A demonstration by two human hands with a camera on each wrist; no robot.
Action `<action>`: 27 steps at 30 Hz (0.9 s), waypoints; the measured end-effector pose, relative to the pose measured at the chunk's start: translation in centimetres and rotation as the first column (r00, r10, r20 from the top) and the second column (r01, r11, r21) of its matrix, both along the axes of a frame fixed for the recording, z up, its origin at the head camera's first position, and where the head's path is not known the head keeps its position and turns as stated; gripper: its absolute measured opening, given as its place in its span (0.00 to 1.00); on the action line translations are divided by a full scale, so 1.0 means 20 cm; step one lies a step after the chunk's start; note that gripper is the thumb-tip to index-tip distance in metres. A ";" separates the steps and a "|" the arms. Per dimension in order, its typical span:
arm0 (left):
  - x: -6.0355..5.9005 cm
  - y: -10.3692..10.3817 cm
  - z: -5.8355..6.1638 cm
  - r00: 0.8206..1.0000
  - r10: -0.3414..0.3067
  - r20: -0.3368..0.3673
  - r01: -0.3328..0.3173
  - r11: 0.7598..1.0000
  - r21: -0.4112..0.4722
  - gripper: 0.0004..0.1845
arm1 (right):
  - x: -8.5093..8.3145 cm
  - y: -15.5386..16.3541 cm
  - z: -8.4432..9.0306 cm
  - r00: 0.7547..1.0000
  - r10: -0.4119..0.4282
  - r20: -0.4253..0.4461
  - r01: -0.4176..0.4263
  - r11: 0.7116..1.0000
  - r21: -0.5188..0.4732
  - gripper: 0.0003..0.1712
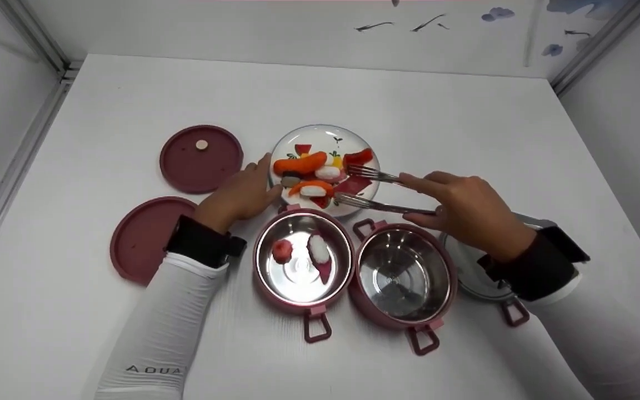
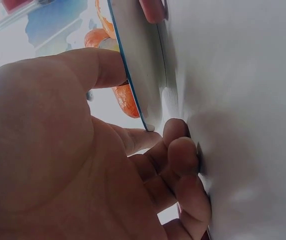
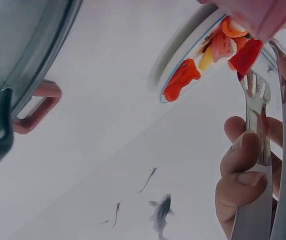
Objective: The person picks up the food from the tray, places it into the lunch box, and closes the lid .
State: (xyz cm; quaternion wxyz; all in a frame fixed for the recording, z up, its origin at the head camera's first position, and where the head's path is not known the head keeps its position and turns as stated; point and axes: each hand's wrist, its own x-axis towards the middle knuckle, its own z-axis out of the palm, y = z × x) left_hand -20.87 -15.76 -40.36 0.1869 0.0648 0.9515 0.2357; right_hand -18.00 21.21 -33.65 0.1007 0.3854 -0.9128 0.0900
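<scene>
Beside the plate (image 1: pixel 315 133), the right hand (image 1: pixel 464 208) curls round tongs (image 1: pixel 384 207).

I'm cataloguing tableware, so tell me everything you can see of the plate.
The plate is round, white and glossy, with a blue rim and small painted decorations, possibly ceramic. It lies face up on the table, beyond the two open pots, bearing orange, red and white food pieces. The left hand touches its left edge; two metal fork-like heads extend over its right side.
</scene>
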 end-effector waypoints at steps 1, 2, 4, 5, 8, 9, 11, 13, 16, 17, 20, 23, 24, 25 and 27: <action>0.00 0.00 0.00 1.000 -0.002 -0.002 0.002 1.000 0.002 0.43 | 0.01 -0.01 0.01 1.000 0.007 -0.001 -0.007 1.000 -0.006 0.36; 0.00 0.00 0.00 1.000 -0.003 -0.002 0.003 1.000 0.003 0.43 | 0.03 -0.02 0.02 1.000 0.015 0.000 -0.015 1.000 -0.010 0.37; 0.00 0.00 0.00 1.000 -0.006 -0.002 0.006 1.000 0.003 0.43 | 0.06 -0.04 0.04 1.000 0.030 0.004 -0.030 0.999 -0.011 0.38; 0.00 -0.01 0.01 1.000 -0.007 -0.002 0.007 1.000 0.004 0.43 | 0.08 -0.06 0.05 0.999 0.041 0.004 -0.041 0.999 -0.008 0.39; 0.00 -0.01 0.01 1.000 -0.005 0.005 0.005 1.000 0.012 0.43 | 0.13 -0.09 0.07 0.997 0.076 0.012 -0.076 0.997 0.010 0.41; 0.00 -0.01 0.01 1.000 -0.005 0.007 0.005 1.000 0.016 0.44 | 0.14 -0.11 0.07 0.996 0.087 0.016 -0.087 0.996 0.017 0.41; 0.00 -0.01 0.00 1.000 -0.003 0.008 0.003 1.000 0.021 0.44 | 0.17 -0.13 0.07 0.993 0.112 0.025 -0.113 0.993 0.028 0.42; 0.00 -0.01 0.00 1.000 -0.001 0.006 0.001 1.000 0.025 0.44 | 0.19 -0.15 0.07 0.990 0.135 0.037 -0.136 0.990 0.037 0.42; 0.00 -0.01 -0.01 1.000 -0.003 0.002 0.003 1.000 0.019 0.44 | 0.22 -0.18 0.06 0.985 0.171 0.038 -0.173 0.983 0.058 0.40; 0.00 -0.01 -0.01 1.000 -0.006 0.000 0.006 1.000 0.017 0.44 | 0.23 -0.19 0.06 0.983 0.180 0.038 -0.182 0.981 0.069 0.39; 0.00 -0.01 -0.01 1.000 -0.011 -0.006 0.011 1.000 0.013 0.44 | 0.25 -0.21 0.06 0.979 0.201 0.029 -0.203 0.974 0.103 0.38; 0.00 -0.01 0.00 1.000 -0.016 -0.014 0.016 1.000 0.010 0.44 | 0.27 -0.22 0.06 0.974 0.225 0.022 -0.226 0.968 0.106 0.37; 0.00 -0.01 0.00 1.000 -0.015 -0.016 0.016 1.000 0.009 0.44 | 0.27 -0.22 0.06 0.973 0.231 0.015 -0.231 0.967 0.104 0.37; 0.00 -0.01 0.00 1.000 -0.014 -0.017 0.015 1.000 0.010 0.44 | 0.27 -0.22 0.05 0.971 0.238 0.012 -0.238 0.966 0.098 0.37; 0.01 -0.01 -0.01 1.000 -0.016 -0.017 0.016 1.000 0.008 0.44 | 0.28 -0.22 0.04 0.969 0.246 0.009 -0.246 0.965 0.090 0.37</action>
